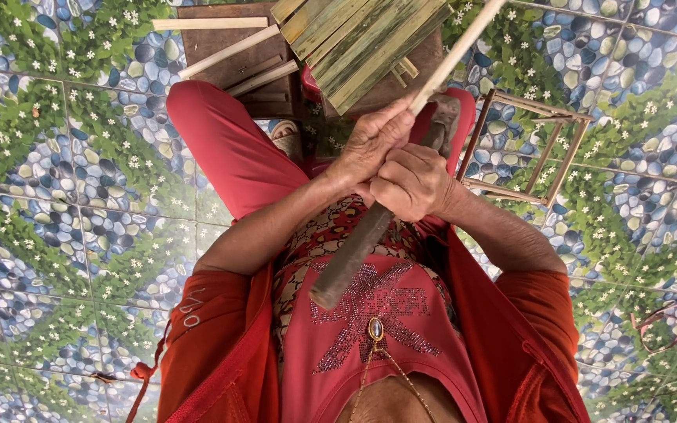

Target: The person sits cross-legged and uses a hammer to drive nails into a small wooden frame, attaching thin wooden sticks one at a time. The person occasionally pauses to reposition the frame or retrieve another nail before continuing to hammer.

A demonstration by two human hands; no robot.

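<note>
Bamboo is what both my hands are busy with: my left hand (374,145) is clenched around a pale thin bamboo stick (456,55), which runs up toward one o'clock and out past the top edge of the view. My right hand (413,182) sits just beside it, touching it, with the fingers (401,188) wrapped tight around the dark wooden handle of a tool (350,254); that handle slants down toward seven o'clock over my pink shirt, and its working end is hidden behind my hands, so I cannot tell what kind of blade it carries. At twelve o'clock, above my hands, a bundle of flat green bamboo slats (362,43) lies fanned across my red-trousered knee (225,141) and a brown wooden board (233,47). More pale sticks (229,51) lie on that board at eleven o'clock. At two o'clock, well apart from my hands, a small open frame of thin sticks (546,149) rests on the tiled floor (64,196), which is patterned with blue pebbles, green leaves and white flowers. A loop of pinkish cord (667,325) lies on the floor at four o'clock.
</note>
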